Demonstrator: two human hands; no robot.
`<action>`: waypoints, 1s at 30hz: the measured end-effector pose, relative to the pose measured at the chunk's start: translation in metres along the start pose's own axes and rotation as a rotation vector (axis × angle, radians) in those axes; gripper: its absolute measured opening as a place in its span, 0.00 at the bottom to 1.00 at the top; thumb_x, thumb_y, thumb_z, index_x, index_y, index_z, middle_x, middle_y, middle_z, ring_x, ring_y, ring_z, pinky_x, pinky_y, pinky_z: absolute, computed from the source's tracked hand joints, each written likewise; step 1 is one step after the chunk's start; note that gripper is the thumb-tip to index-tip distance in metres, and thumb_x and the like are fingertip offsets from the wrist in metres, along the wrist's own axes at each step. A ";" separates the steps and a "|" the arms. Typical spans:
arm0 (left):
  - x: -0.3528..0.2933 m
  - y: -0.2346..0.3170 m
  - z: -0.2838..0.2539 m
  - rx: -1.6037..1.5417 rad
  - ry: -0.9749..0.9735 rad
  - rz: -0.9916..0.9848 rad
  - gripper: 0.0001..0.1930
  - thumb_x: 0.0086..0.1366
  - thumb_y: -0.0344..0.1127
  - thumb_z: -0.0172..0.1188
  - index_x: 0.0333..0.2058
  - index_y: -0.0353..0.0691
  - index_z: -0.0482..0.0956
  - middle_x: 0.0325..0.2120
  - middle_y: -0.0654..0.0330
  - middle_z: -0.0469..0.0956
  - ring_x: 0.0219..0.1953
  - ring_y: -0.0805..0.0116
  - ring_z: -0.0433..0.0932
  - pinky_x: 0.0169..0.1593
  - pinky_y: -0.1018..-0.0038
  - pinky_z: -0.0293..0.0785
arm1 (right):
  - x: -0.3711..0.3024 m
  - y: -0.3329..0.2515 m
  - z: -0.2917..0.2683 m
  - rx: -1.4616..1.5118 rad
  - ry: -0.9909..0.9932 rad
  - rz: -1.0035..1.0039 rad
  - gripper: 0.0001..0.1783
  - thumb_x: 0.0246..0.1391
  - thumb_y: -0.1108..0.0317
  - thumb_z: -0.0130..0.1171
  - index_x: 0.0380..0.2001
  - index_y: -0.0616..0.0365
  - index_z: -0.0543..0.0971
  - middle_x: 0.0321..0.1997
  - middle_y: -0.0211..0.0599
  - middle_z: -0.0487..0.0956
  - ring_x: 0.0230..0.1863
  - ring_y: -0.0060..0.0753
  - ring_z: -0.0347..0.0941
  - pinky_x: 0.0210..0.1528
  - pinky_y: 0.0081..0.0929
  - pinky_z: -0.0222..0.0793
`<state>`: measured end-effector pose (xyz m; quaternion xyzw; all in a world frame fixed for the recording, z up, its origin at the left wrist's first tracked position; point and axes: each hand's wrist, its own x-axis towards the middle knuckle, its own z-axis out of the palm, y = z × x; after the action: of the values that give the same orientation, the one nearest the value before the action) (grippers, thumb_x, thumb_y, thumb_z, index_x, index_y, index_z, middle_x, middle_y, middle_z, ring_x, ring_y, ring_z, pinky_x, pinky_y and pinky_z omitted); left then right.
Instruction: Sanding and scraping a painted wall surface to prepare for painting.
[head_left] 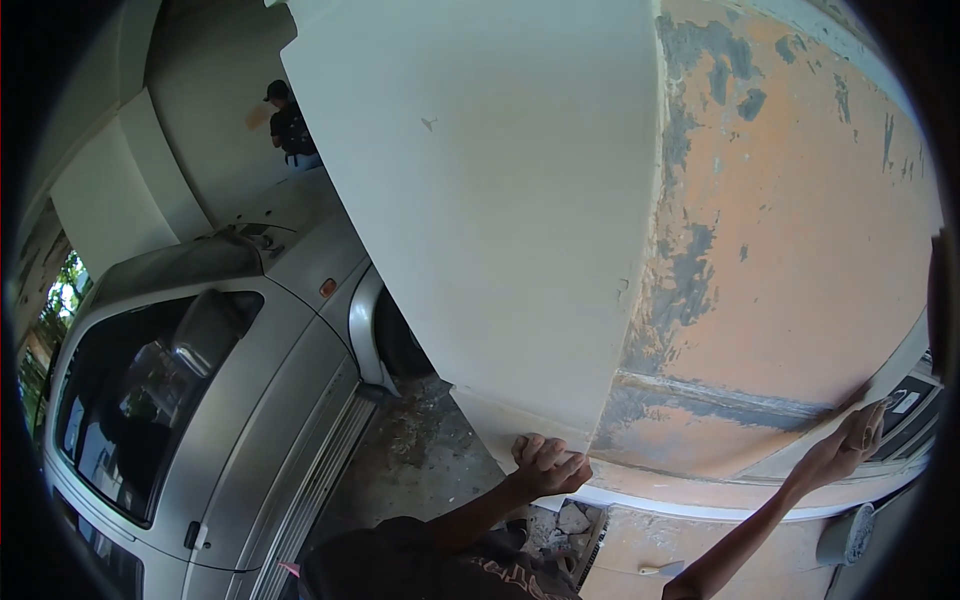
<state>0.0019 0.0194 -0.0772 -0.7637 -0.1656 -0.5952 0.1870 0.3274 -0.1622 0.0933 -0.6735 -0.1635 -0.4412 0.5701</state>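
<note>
Dark shirt (pixel 420 572) before wall (pixel 640 200), presumably heavy, rigid and brittle-coated, best braced along its corner (pixel 648 240), with left hand (pixel 552 465) curled closed there and right hand (pixel 850 440), of indiscernible grip, near its lower right.

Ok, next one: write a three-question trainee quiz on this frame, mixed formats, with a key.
1. True or false: in the picture, the silver vehicle is left of the orange wall.

2. What stands below the right hand in the picture?
A) A ladder
B) A bucket
C) A bicycle

3. Fill in: the left hand has its fingers ____, not straight.

Key: 1 true; 2 B; 3 curled.
</note>
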 end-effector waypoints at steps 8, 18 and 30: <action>0.011 0.003 -0.002 -0.046 0.028 -0.020 0.28 0.46 0.44 0.65 0.50 0.61 0.70 0.54 0.62 0.63 0.62 0.58 0.53 0.64 0.55 0.40 | 0.027 -0.029 0.029 0.077 0.058 0.036 0.22 0.64 0.60 0.47 0.55 0.63 0.72 0.56 0.47 0.73 0.55 0.41 0.71 0.55 0.33 0.67; 0.009 0.002 -0.006 -0.035 0.027 -0.018 0.28 0.46 0.43 0.65 0.49 0.60 0.70 0.56 0.62 0.62 0.64 0.56 0.51 0.64 0.52 0.40 | -0.027 -0.058 0.016 -0.051 -0.133 -0.451 0.33 0.42 0.90 0.49 0.57 0.62 0.69 0.61 0.45 0.68 0.63 0.48 0.62 0.66 0.43 0.57; -0.029 -0.004 0.007 0.009 -0.067 0.024 0.31 0.48 0.40 0.63 0.53 0.54 0.64 0.61 0.55 0.53 0.66 0.45 0.44 0.64 0.45 0.36 | -0.079 -0.141 0.043 0.132 -0.438 -0.580 0.35 0.52 0.54 0.48 0.57 0.69 0.67 0.65 0.61 0.60 0.68 0.63 0.49 0.67 0.57 0.40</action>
<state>-0.0008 0.0255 -0.1071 -0.7843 -0.1654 -0.5663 0.1919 0.1986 -0.0589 0.1216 -0.6396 -0.4936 -0.4184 0.4151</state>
